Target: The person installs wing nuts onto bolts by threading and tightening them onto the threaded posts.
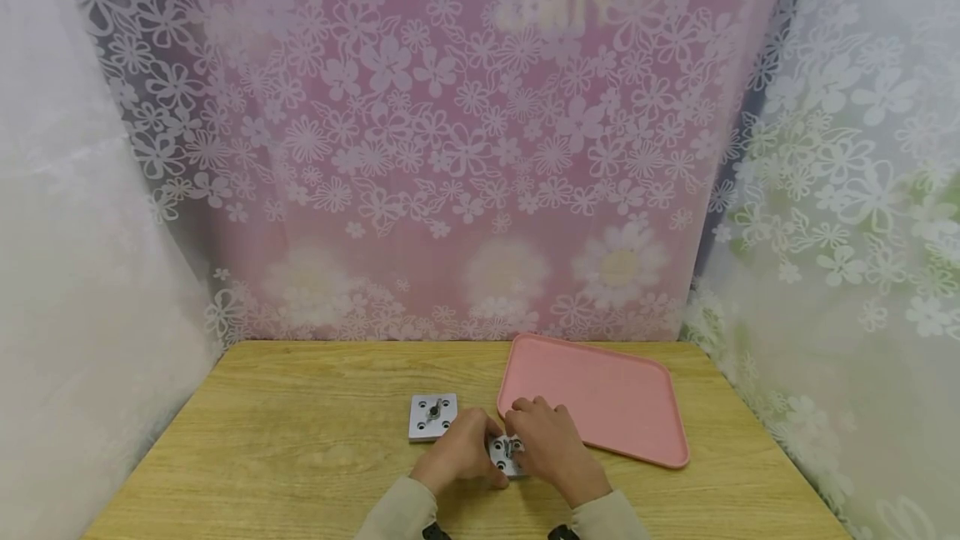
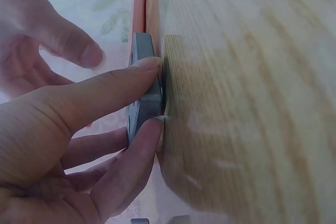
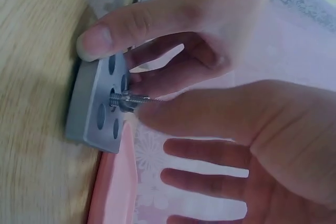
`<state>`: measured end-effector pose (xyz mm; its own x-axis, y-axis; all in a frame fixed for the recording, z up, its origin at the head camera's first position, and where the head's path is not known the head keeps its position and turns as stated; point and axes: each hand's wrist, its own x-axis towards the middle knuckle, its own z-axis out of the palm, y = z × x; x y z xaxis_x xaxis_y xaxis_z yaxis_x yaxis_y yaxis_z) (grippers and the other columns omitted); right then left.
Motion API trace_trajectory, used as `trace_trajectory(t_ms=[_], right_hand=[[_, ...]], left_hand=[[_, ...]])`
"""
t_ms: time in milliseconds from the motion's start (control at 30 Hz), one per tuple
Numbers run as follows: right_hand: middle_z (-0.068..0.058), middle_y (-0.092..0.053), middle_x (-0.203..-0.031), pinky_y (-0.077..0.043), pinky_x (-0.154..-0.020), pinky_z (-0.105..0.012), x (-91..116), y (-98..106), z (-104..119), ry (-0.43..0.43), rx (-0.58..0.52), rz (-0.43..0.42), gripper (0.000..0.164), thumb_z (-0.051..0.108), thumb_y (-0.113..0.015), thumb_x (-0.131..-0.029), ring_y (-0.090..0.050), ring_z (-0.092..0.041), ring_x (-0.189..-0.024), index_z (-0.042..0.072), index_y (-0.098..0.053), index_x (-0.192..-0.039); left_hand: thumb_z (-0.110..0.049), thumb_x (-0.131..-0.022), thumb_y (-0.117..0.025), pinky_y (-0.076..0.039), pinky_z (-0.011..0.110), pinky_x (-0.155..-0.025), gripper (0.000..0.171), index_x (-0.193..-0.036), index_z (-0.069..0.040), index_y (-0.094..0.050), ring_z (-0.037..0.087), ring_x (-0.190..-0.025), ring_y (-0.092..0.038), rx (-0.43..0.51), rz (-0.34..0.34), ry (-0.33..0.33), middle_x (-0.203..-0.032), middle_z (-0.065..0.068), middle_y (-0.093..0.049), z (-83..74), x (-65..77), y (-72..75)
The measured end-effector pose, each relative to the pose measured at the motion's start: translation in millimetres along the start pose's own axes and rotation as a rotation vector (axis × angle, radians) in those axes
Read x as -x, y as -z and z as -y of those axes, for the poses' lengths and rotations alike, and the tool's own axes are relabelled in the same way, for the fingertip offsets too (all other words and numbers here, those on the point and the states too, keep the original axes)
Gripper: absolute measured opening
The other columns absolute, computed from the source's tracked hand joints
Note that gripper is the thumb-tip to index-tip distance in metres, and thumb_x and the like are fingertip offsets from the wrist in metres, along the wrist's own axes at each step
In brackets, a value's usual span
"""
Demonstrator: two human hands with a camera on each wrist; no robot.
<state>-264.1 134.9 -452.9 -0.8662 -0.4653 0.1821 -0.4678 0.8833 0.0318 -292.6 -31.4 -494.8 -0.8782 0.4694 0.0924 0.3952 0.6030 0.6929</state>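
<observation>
A square metal plate (image 3: 92, 108) with several round holes sits low over the wooden table, its face up in the head view. My left hand (image 1: 467, 445) grips it by its edges, thumb and fingers on opposite sides. From the plate's centre hole stands a wing screw (image 3: 126, 100), a length of its thread showing above the face. My right hand (image 1: 551, 448) pinches the screw's wing; its thumb covers part of the wing, and the other visible fingers stretch out free. Left of both hands lies a second square plate (image 1: 417, 433) with a winged fastener (image 1: 433, 412) at its centre.
A pink tray (image 1: 592, 394) lies slanted at the table's back right, its near edge just beyond my right hand. The wooden table (image 1: 300, 423) is bounded by flowered curtains (image 1: 450, 148) at the back and sides.
</observation>
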Motion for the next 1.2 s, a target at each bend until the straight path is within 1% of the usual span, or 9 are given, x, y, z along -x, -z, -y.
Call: trace_trajectory(t_ms=[133,200,433,567,667,767,933,1033,1200], right_hand=[[-0.005,-0.071,-0.122,-0.055,-0.072,-0.055,1,3,2,0.024,-0.054,0.017,0.033,0.003,-0.088,-0.074,-0.065,-0.03,-0.1,0.024,-0.078,-0.097],[-0.006,-0.071,-0.125,-0.056,-0.073,-0.056,1,2,2,0.03,-0.07,0.026,0.036,0.0,-0.086,-0.075,-0.065,-0.031,-0.103,0.026,-0.079,-0.098],[-0.005,-0.07,-0.129,-0.057,-0.076,-0.055,-2,-3,2,0.028,-0.043,0.052,0.038,0.004,-0.087,-0.076,-0.065,-0.031,-0.109,0.027,-0.079,-0.106],[-0.006,-0.069,-0.128,-0.056,-0.076,-0.055,-3,-7,1,0.017,-0.056,0.054,0.032,0.005,-0.087,-0.077,-0.064,-0.031,-0.106,0.027,-0.079,-0.1],[-0.006,-0.07,-0.126,-0.055,-0.073,-0.056,-3,-8,0,0.017,-0.061,0.034,0.027,0.008,-0.088,-0.075,-0.064,-0.03,-0.101,0.026,-0.079,-0.092],[-0.006,-0.071,-0.122,-0.055,-0.072,-0.055,-3,-11,-1,0.02,-0.042,0.011,0.02,0.016,-0.089,-0.074,-0.064,-0.029,-0.096,0.024,-0.078,-0.088],[-0.003,-0.071,-0.11,-0.054,-0.069,-0.053,-3,-12,-2,0.001,-0.023,-0.002,0.013,0.025,-0.087,-0.074,-0.062,-0.026,-0.087,0.021,-0.076,-0.078],[0.0,-0.069,-0.097,-0.052,-0.065,-0.049,-3,-12,-1,-0.02,-0.004,-0.011,0.015,0.026,-0.085,-0.074,-0.059,-0.023,-0.079,0.02,-0.072,-0.069],[0.002,-0.065,-0.084,-0.051,-0.062,-0.046,-2,-13,0,-0.055,0.053,-0.029,0.03,0.033,-0.085,-0.077,-0.057,-0.021,-0.072,0.019,-0.065,-0.061]], left_hand=[[-0.014,-0.055,-0.102,-0.051,0.023,-0.069,0.05,-0.098,-0.002,-0.08,0.002,-0.073,-0.06,0.01,0.008,0.012,-0.087,0.001,-0.078,0.5,-0.5,0.3],[-0.014,-0.056,-0.102,-0.052,0.023,-0.07,0.047,-0.096,-0.003,-0.08,0.002,-0.074,-0.061,0.012,0.012,0.009,-0.087,0.001,-0.079,1.3,-0.6,0.0],[-0.013,-0.055,-0.102,-0.05,0.022,-0.066,0.043,-0.091,-0.004,-0.079,0.001,-0.068,-0.058,0.019,0.011,0.0,-0.081,-0.001,-0.077,1.7,-0.1,-0.5],[-0.012,-0.054,-0.102,-0.05,0.021,-0.067,0.046,-0.094,-0.004,-0.08,0.001,-0.069,-0.058,0.018,0.007,-0.007,-0.084,0.0,-0.078,1.2,0.4,-0.7],[-0.011,-0.053,-0.102,-0.05,0.021,-0.068,0.047,-0.095,-0.004,-0.081,0.002,-0.071,-0.059,0.011,0.003,-0.011,-0.085,0.0,-0.079,1.1,0.2,-0.9],[-0.012,-0.053,-0.103,-0.051,0.022,-0.071,0.048,-0.095,-0.004,-0.081,0.003,-0.074,-0.06,-0.006,0.0,-0.012,-0.086,0.0,-0.078,1.1,-0.2,-0.5],[-0.013,-0.054,-0.103,-0.052,0.023,-0.071,0.048,-0.095,-0.002,-0.08,0.004,-0.073,-0.061,-0.004,0.004,-0.005,-0.084,0.0,-0.077,1.2,-0.6,-0.6],[-0.012,-0.054,-0.103,-0.052,0.022,-0.07,0.049,-0.096,-0.002,-0.08,0.004,-0.073,-0.062,0.006,0.006,-0.003,-0.083,0.0,-0.077,1.2,-0.4,-0.8],[-0.013,-0.054,-0.103,-0.053,0.023,-0.07,0.055,-0.101,0.002,-0.078,0.004,-0.075,-0.063,0.008,0.003,-0.005,-0.087,0.004,-0.078,1.2,0.0,-0.1]])
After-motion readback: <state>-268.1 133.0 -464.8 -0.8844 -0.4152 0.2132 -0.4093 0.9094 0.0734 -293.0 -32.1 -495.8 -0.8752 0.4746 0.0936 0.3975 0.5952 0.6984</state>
